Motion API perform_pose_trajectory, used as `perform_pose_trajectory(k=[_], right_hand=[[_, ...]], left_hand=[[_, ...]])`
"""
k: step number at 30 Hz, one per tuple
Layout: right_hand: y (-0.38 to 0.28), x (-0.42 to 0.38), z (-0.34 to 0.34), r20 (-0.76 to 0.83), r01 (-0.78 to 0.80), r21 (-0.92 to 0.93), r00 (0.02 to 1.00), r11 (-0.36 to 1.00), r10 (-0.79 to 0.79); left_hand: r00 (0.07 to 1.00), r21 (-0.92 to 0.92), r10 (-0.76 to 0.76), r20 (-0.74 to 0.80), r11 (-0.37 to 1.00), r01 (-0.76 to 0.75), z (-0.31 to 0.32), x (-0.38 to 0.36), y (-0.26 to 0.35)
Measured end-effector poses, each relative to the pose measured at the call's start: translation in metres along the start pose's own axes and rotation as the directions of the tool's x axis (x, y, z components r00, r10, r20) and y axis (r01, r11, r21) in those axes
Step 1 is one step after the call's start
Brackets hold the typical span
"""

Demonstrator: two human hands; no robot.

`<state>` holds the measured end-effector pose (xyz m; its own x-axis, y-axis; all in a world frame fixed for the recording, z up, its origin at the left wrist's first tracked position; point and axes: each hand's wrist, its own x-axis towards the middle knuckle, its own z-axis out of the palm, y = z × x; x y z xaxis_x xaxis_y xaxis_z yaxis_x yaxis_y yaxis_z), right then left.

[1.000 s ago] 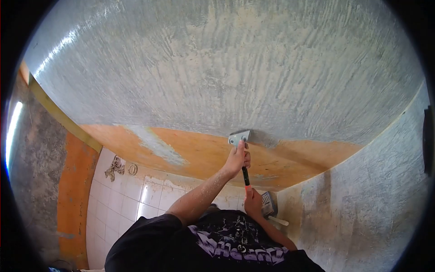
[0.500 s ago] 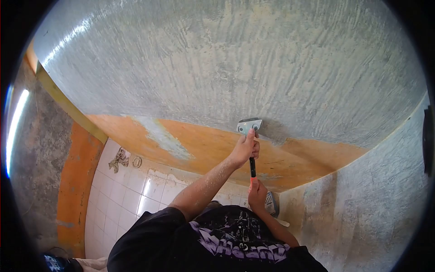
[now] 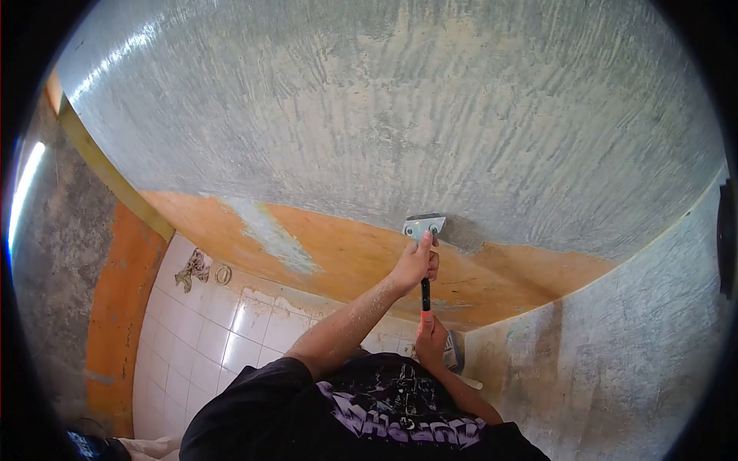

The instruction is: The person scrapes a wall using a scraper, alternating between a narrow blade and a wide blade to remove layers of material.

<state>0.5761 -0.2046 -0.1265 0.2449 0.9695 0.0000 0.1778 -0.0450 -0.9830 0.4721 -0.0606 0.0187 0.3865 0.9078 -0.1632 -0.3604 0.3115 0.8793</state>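
Both hands are clamped on the scraper (image 3: 423,225): the left hand (image 3: 415,266) behind its head, the right hand (image 3: 431,343) at 6 o'clock, lower on the handle. Its blade points to 12 o'clock, at the grey wall (image 3: 384,146). A rag (image 3: 194,269) lies toward 9 o'clock.

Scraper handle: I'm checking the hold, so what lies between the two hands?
In the head view, only scraper handle shows between left hand and right hand: black, then reddish near the right.

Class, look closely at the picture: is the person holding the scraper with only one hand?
No, the left hand and the right hand both grip the scraper, the left one nearer its blade.
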Motion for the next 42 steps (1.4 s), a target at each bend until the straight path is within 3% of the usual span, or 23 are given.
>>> perform_pose_trajectory(k=[3, 9, 13, 19, 25, 28, 31, 33, 36, 39, 42], right_hand=[[-0.018, 0.003, -0.001, -0.011, 0.027, -0.021, 1.000, 0.999, -0.028], [-0.019, -0.004, -0.004, -0.014, -0.009, -0.097, 1.000, 0.995, 0.008], [-0.027, 0.001, -0.004, -0.018, 0.010, -0.098, 1.000, 0.995, -0.012], [-0.005, -0.004, -0.015, -0.012, -0.014, -0.266, 1.000, 0.964, 0.011], [-0.006, -0.001, -0.010, -0.046, 0.027, -0.193, 0.998, 0.981, -0.036], [-0.008, -0.005, -0.014, -0.021, -0.050, -0.132, 0.999, 0.990, 0.047], [-0.016, -0.002, -0.011, -0.020, 0.008, -0.263, 1.000, 0.965, -0.014], [-0.026, 0.007, -0.009, -0.019, 0.046, -0.239, 0.998, 0.970, -0.052], [-0.017, 0.004, -0.011, -0.007, 0.033, -0.220, 0.999, 0.975, -0.035], [-0.011, 0.000, -0.014, -0.008, 0.027, -0.217, 1.000, 0.976, -0.030], [-0.015, 0.006, -0.011, -0.007, 0.011, -0.185, 1.000, 0.983, -0.013]], left_hand=[[0.999, -0.028, 0.048, 0.012, 0.998, -0.048, 0.002, -0.004, 0.008], [0.999, -0.069, -0.037, 0.002, 0.997, 0.037, -0.006, 0.001, -0.010], [0.998, -0.049, 0.038, 0.054, 0.998, -0.035, -0.006, -0.001, 0.000], [0.999, -0.144, -0.021, 0.043, 0.989, 0.027, -0.021, 0.002, -0.030], [0.999, -0.147, 0.019, 0.036, 0.989, -0.013, -0.024, -0.002, -0.027], [0.998, -0.175, 0.009, 0.054, 0.985, 0.001, -0.028, 0.001, -0.036], [1.000, -0.170, 0.021, 0.015, 0.985, -0.018, -0.028, 0.000, -0.029], [0.995, -0.127, 0.095, 0.008, 0.987, -0.093, -0.028, -0.003, -0.016], [0.996, -0.150, 0.057, 0.061, 0.988, -0.048, -0.037, 0.005, -0.027], [1.000, -0.174, -0.011, -0.027, 0.985, 0.006, -0.030, 0.000, -0.034], [0.998, -0.137, 0.049, -0.039, 0.989, -0.054, -0.029, 0.001, -0.027]])
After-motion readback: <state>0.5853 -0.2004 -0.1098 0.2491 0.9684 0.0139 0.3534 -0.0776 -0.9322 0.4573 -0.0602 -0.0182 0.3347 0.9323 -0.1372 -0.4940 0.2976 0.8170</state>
